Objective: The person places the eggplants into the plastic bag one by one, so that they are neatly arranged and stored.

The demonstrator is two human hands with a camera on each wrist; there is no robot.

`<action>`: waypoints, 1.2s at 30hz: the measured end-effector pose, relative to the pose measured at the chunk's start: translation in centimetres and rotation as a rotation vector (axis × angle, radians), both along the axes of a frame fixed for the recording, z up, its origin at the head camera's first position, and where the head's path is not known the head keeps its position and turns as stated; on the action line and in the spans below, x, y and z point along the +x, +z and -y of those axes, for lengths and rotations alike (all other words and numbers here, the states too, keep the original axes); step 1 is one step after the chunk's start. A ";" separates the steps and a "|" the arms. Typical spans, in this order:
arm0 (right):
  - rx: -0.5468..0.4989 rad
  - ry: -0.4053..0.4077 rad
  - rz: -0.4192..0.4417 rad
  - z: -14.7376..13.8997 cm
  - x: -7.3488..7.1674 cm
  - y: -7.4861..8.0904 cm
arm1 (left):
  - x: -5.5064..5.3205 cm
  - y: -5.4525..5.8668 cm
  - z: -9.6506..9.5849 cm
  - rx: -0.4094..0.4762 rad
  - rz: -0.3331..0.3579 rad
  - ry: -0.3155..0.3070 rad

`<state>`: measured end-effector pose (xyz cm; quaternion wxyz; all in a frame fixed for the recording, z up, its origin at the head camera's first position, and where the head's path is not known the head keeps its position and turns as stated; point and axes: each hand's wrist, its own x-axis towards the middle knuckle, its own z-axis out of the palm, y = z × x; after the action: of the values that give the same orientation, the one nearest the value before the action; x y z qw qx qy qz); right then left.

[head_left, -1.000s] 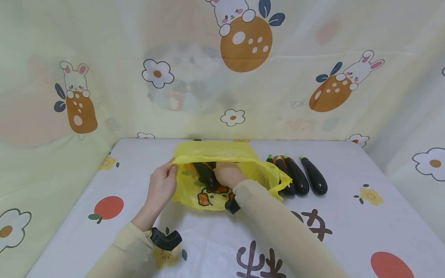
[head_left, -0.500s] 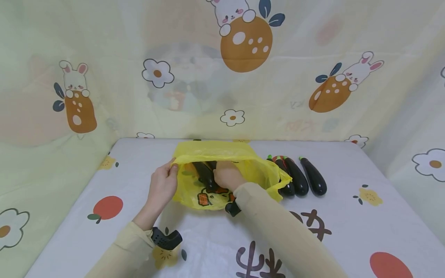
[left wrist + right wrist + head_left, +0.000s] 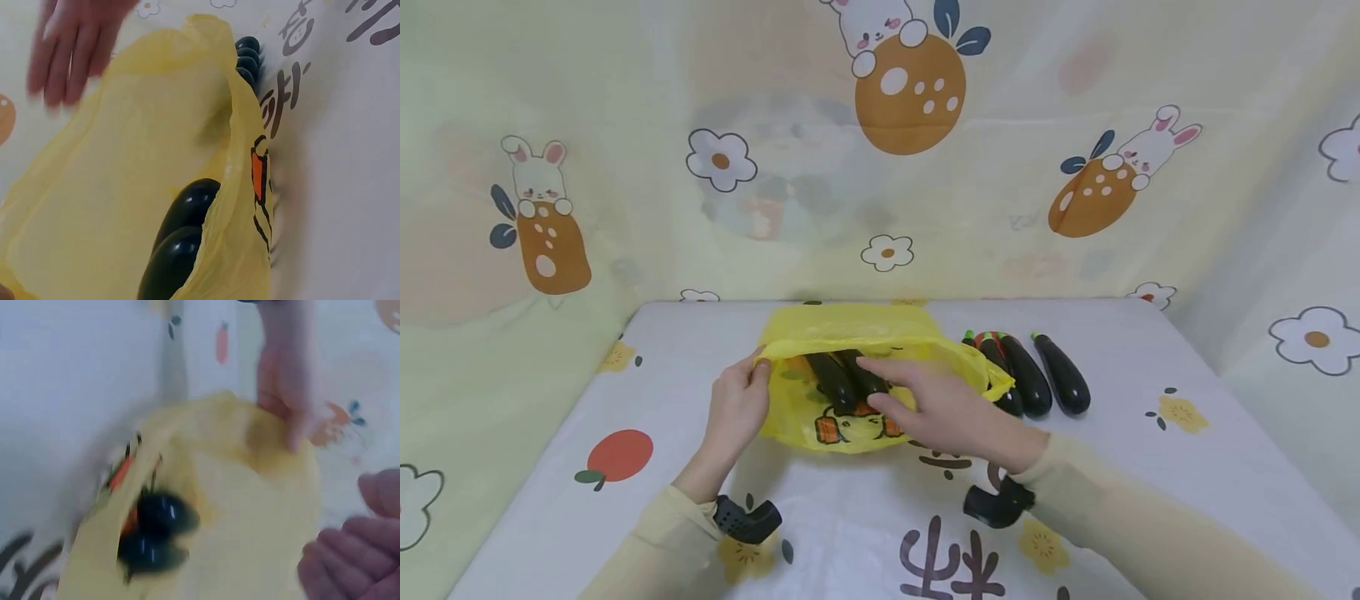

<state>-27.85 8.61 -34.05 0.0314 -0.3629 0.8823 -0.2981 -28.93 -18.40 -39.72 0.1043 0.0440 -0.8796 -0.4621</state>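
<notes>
A yellow plastic bag (image 3: 850, 322) lies with its mouth held apart towards me. At its left corner my left hand (image 3: 737, 410) pinches the rim between thumb and fingers. Inside rest two dark, glossy eggplants (image 3: 829, 382), side by side; the left wrist view shows their rounded ends (image 3: 189, 203). Just outside the mouth, my right hand (image 3: 951, 410) hovers with fingers extended and nothing in its grasp, overlapping the right-hand eggplant in the head view. The right wrist view shows this right hand (image 3: 353, 559) blurred, its palm bare.
Several more eggplants (image 3: 1028, 379) lie in a row right of the bag, partly behind its corner, with one eggplant (image 3: 1060, 373) slightly apart. A white printed cloth (image 3: 647, 525) covers the table. Patterned curtains (image 3: 790, 275) hang behind and at both sides.
My right hand has come out of the bag, drawing back to the right and opening its fingers. Two eggplants lie in the bag. The left hand keeps its hold; the head view shifted slightly.
</notes>
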 end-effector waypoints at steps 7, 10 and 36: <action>-0.108 -0.152 -0.218 -9.5 -0.8 0.9 | 0.2 0.1 0.8 -0.005 0.005 -0.004; -0.083 -0.295 -0.186 -13.6 -2.1 0.5 | 0.1 0.3 0.9 -0.014 -0.003 0.001; 0.106 -0.681 0.188 -22.6 -7.4 -10.3 | 0.1 0.2 0.1 0.002 0.011 -0.010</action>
<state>-35.22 31.25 -44.31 0.0303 -0.0168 0.9601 -0.2774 -28.88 -18.53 -39.56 0.0973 0.0422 -0.8798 -0.4633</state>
